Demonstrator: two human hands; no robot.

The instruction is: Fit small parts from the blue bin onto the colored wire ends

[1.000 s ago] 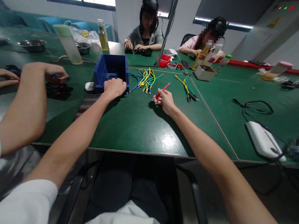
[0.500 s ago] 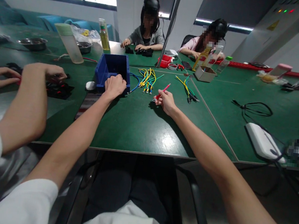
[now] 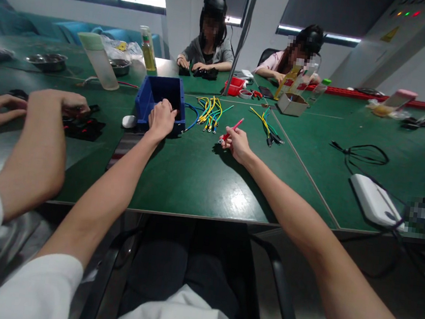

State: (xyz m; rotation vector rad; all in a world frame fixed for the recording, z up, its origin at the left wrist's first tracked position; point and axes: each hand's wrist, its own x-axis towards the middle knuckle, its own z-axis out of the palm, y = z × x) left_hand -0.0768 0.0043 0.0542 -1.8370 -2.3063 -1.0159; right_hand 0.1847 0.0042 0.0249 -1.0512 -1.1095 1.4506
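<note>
My left hand (image 3: 162, 119) reaches over the front lip of a blue plastic bin (image 3: 143, 93), its fingers curled down inside. The fingertips and anything between them are hidden. My right hand (image 3: 238, 144) is closed on a short red cable (image 3: 236, 125) with a metal ring lug at its near end, held just above the table. Between the hands, farther back, lies a bunch of yellow, green and blue cables (image 3: 210, 113) with lugs. A smaller bunch of yellow and green cables with black ends (image 3: 268, 128) is right of my right hand. A blue cable (image 3: 195, 120) curves beside the bin.
On the left, a co-worker's arms (image 3: 45, 145) work over black pieces (image 3: 82, 128). A white mouse-like object (image 3: 129, 122) and striped item (image 3: 125, 144) adjoin the bin. A white power bank-like box (image 3: 374, 200) with cords lies right. Two people sit opposite, behind bottles and a small box (image 3: 292, 105).
My left hand has shifted slightly back and left at the bin, its fingers bending differently. My right hand stays nearly still with the red cable.
</note>
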